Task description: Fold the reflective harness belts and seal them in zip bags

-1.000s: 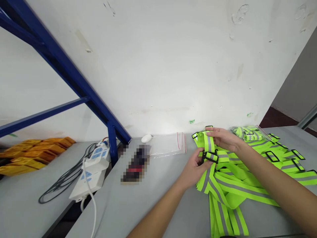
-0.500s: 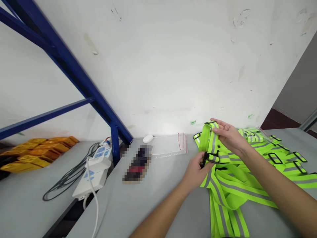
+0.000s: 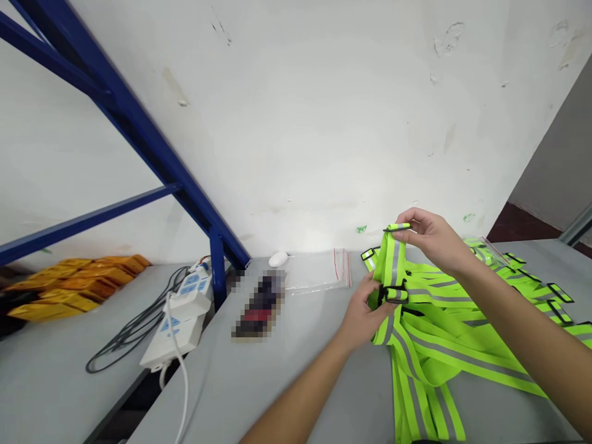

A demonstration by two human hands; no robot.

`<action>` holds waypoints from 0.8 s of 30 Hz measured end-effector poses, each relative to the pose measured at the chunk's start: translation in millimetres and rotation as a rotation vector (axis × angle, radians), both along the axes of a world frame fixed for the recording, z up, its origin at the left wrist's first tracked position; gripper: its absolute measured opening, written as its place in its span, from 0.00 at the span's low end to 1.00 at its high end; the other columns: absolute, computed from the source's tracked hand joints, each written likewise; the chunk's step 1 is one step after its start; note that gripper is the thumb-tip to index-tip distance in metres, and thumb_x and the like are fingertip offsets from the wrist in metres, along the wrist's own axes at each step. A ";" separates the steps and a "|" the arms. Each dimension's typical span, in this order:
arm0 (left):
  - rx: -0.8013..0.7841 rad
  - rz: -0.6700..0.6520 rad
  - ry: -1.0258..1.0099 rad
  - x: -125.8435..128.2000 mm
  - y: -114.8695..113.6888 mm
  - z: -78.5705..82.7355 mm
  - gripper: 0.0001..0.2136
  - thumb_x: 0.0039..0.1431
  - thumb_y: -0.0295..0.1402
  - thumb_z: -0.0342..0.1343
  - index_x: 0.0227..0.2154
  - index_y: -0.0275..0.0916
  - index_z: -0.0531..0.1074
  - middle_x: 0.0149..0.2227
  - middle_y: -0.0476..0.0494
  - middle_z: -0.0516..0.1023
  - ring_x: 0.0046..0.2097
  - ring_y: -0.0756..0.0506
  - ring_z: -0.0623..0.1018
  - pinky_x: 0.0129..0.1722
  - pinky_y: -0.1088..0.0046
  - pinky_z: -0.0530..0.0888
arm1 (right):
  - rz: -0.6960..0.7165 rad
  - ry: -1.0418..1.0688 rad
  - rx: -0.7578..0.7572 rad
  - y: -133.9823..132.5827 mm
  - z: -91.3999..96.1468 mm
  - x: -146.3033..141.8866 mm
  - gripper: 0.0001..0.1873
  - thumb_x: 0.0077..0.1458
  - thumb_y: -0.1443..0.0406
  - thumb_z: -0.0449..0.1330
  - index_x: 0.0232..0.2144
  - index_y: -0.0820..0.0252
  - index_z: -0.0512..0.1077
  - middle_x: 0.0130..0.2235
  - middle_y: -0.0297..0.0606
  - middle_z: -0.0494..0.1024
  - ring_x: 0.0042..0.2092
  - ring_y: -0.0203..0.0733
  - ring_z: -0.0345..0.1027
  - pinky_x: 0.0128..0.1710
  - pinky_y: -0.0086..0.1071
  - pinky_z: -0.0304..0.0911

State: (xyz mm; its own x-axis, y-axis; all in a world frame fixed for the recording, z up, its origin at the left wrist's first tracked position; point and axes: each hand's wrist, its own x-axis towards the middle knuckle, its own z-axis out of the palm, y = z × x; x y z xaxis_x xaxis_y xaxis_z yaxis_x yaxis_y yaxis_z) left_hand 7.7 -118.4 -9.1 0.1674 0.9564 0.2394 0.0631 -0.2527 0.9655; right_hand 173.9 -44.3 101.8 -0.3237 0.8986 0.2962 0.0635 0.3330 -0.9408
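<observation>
Both hands pinch the reflective strap beside bare table.

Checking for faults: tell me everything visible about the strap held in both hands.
The strap is neon yellow-green webbing with a grey reflective stripe down its middle. It stands nearly upright between the right hand, pinching its top end, and the left hand, gripping it at a black buckle. The rest lies on the table.
</observation>
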 end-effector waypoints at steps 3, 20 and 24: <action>-0.151 -0.019 -0.094 1.4 0.3 -1.4 0.13 0.52 0.41 0.62 0.32 0.36 0.70 0.30 0.47 0.73 0.33 0.47 0.73 0.33 0.74 0.68 | -0.017 0.041 -0.155 9.5 -8.9 -9.9 0.15 0.51 0.56 0.64 0.35 0.56 0.65 0.36 0.34 0.76 0.34 0.38 0.71 0.34 0.33 0.66; -0.557 -0.088 -0.442 2.0 4.1 -2.0 0.22 0.48 0.38 0.66 0.45 0.36 0.70 0.36 0.40 0.80 0.35 0.44 0.80 0.37 0.67 0.75 | 0.116 0.151 -0.517 22.9 -51.4 -27.8 0.10 0.47 0.65 0.67 0.34 0.62 0.74 0.36 0.41 0.81 0.34 0.39 0.74 0.35 0.32 0.69; -0.685 0.004 -0.553 -2.0 8.3 -3.7 0.17 0.48 0.36 0.66 0.41 0.38 0.73 0.35 0.41 0.81 0.33 0.44 0.80 0.35 0.67 0.75 | 0.028 -0.024 -0.070 -2.0 -46.6 -37.3 0.08 0.48 0.66 0.63 0.35 0.59 0.76 0.39 0.39 0.81 0.41 0.45 0.74 0.42 0.38 0.68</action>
State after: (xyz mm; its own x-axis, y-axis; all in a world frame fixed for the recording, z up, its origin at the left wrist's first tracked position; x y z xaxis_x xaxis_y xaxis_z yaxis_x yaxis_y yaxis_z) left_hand 5.8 -110.1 -12.8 0.1934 0.9199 -0.3411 -0.4587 0.3921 0.7974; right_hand 136.6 -46.3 55.2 -0.3549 0.9074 0.2250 0.0780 0.2686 -0.9601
